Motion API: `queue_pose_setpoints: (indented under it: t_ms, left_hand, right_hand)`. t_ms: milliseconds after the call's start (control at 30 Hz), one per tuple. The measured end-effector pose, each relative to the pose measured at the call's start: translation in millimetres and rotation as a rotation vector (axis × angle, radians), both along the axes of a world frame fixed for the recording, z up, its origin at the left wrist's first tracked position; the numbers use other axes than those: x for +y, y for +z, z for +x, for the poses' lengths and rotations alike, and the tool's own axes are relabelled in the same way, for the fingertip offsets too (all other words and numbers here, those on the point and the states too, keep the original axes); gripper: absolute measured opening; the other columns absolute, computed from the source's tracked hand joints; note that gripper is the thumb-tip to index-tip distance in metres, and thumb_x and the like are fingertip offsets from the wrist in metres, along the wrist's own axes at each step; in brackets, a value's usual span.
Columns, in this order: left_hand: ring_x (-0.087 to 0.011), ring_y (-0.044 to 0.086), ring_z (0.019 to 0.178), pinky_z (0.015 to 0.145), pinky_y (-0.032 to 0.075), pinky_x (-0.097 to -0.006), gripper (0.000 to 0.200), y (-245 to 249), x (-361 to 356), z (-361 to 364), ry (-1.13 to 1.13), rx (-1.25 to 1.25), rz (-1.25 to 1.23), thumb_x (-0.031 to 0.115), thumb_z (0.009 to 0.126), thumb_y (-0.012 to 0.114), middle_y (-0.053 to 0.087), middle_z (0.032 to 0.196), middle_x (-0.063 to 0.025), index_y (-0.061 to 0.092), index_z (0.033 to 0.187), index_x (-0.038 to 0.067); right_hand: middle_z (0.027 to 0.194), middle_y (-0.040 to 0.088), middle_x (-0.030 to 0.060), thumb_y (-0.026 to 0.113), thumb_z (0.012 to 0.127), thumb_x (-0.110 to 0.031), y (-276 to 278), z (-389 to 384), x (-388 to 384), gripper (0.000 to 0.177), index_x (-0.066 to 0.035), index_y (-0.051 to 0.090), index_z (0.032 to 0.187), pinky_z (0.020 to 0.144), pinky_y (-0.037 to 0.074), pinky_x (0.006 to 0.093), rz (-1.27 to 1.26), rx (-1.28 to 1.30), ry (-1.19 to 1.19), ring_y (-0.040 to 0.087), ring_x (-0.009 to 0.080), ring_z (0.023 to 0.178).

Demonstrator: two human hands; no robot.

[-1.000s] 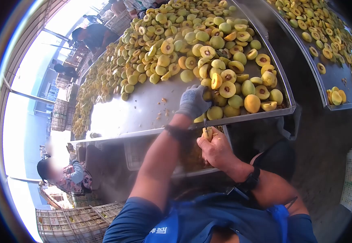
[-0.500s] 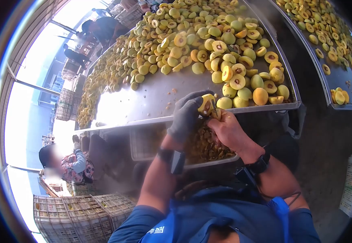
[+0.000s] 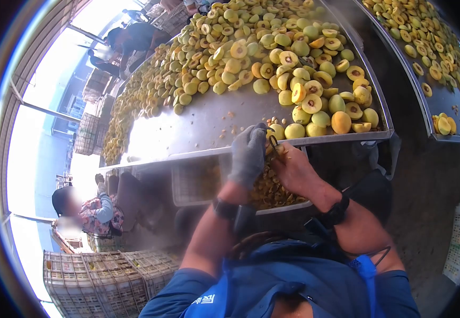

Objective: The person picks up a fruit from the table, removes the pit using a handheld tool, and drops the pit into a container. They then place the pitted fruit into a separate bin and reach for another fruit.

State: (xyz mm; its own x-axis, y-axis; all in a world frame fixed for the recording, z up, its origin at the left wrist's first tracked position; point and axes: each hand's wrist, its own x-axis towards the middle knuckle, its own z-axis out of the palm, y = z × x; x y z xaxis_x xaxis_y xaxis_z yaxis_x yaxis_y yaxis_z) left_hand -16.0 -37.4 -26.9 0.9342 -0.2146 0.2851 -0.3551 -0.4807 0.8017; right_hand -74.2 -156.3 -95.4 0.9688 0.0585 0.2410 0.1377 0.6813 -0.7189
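Observation:
My left hand point(image 3: 248, 155), in a grey glove, is closed around a halved yellow peach point(image 3: 268, 149) just off the metal table's front edge. Its fingers hide most of the fruit. My bare right hand point(image 3: 295, 170) meets it there, gripping a small pitting tool whose dark, curved metal loop point(image 3: 274, 142) reaches to the fruit. The tool's handle is hidden inside my fist. Beneath both hands sits a crate of pits and scraps point(image 3: 275, 192). Halved peaches point(image 3: 311, 104) with brown centres lie on the table beyond my hands.
The metal table point(image 3: 198, 124) has a raised rim and carries a large heap of halved peaches. Another loaded metal table point(image 3: 430, 114) stands at right. Stacked plastic crates point(image 3: 95, 281) are at lower left. A seated person point(image 3: 100, 214) is at left, others farther back.
My left hand has turned over the peach half, so its cut face shows less. The tool's curved loop now stands visible between my hands. People at the far left have shifted.

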Motion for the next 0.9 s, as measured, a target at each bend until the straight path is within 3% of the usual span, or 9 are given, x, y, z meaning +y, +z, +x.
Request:
queue_pose_setpoints:
  t_ms: [67,233,333,433,533,633,733,833,900]
  left_hand:
    - [-0.0121,0.056,0.069,0.064,0.047,-0.0307,0.029,-4.4,0.3,2.2,-0.012,0.027,-0.066,0.019,0.097,0.054,0.065,0.076,-0.0039,0.070,0.096,-0.005]
    - [-0.0120,0.058,0.072,0.066,0.048,-0.0292,0.030,0.8,7.4,4.3,-0.065,0.342,-0.172,0.020,0.097,0.054,0.069,0.082,-0.0060,0.071,0.098,-0.005]
    - [-0.0113,0.060,0.073,0.065,0.048,-0.0266,0.030,8.9,10.2,1.5,-0.245,0.247,-0.299,0.018,0.097,0.052,0.072,0.086,-0.0079,0.072,0.097,-0.004]
    - [-0.0136,0.063,0.076,0.067,0.051,-0.0281,0.029,9.4,22.2,-8.1,-0.300,0.148,-0.194,0.016,0.097,0.051,0.073,0.091,-0.0089,0.073,0.098,-0.003]
    - [-0.0170,0.066,0.079,0.071,0.053,-0.0307,0.029,11.5,35.7,-17.8,-0.228,0.345,-0.183,0.014,0.096,0.050,0.073,0.093,-0.0097,0.073,0.102,-0.004]
    - [-0.0162,0.066,0.081,0.074,0.053,-0.0306,0.029,11.4,46.7,-24.1,-0.234,0.160,0.139,0.015,0.096,0.052,0.073,0.096,-0.0097,0.072,0.106,-0.004]
    - [-0.0146,0.066,0.082,0.075,0.053,-0.0296,0.030,9.4,49.8,-34.2,-0.373,0.012,-0.043,0.017,0.098,0.051,0.073,0.096,-0.0100,0.071,0.106,-0.004]
    - [-0.0129,0.065,0.082,0.075,0.053,-0.0293,0.032,18.5,50.1,-43.7,-0.190,0.165,-0.197,0.018,0.099,0.049,0.072,0.096,-0.0093,0.072,0.103,-0.005]
    - [-0.0118,0.063,0.081,0.075,0.052,-0.0283,0.034,2.5,64.7,-34.4,-0.063,-0.022,-0.200,0.021,0.100,0.049,0.070,0.092,-0.0075,0.072,0.102,-0.004]
  right_hand:
    - [0.106,0.071,0.0181,0.056,0.094,-0.002,-3.7,2.0,0.3,0.025,0.004,0.057,0.118,0.095,0.049,0.0372,0.029,-0.016,0.018,0.066,0.0273,0.104]
    - [0.091,0.068,0.0085,0.055,0.097,-0.006,55.5,-14.5,-21.8,0.015,0.001,0.058,0.109,0.076,0.054,0.0341,-0.548,0.107,0.166,0.066,0.0220,0.079]
    - [0.075,0.055,0.0012,0.054,0.099,-0.010,70.9,-16.8,-33.7,0.006,-0.004,0.054,0.096,0.054,0.048,0.0311,-0.312,0.387,0.481,0.054,0.0134,0.057]
    - [0.066,0.042,-0.0032,0.054,0.101,-0.011,70.5,-20.0,-33.6,0.015,-0.009,0.048,0.088,0.040,0.040,0.0288,-0.151,0.518,0.712,0.042,0.0071,0.044]
    - [0.069,0.048,-0.0025,0.059,0.097,-0.010,55.8,-24.3,-20.2,0.017,-0.009,0.052,0.081,0.041,0.042,0.0286,-0.109,0.546,0.762,0.050,0.0081,0.052]
    - [0.070,0.050,-0.0017,0.061,0.092,-0.010,34.4,-27.7,-4.1,0.010,-0.009,0.055,0.084,0.044,0.043,0.0275,-0.175,0.352,0.806,0.052,0.0099,0.053]
    - [0.065,0.045,-0.0024,0.056,0.100,-0.014,34.4,-33.1,8.5,0.014,-0.009,0.050,0.088,0.042,0.042,0.0281,-0.413,0.128,0.759,0.046,0.0082,0.046]
    - [0.060,0.046,-0.0018,0.055,0.101,-0.015,37.5,-34.1,9.7,0.015,-0.008,0.050,0.089,0.041,0.041,0.0287,-0.453,0.119,0.843,0.045,0.0093,0.043]
    - [0.057,0.046,-0.0011,0.055,0.101,-0.016,41.4,-28.4,5.9,0.015,-0.008,0.050,0.089,0.040,0.041,0.0291,-0.442,0.136,0.897,0.045,0.0105,0.042]
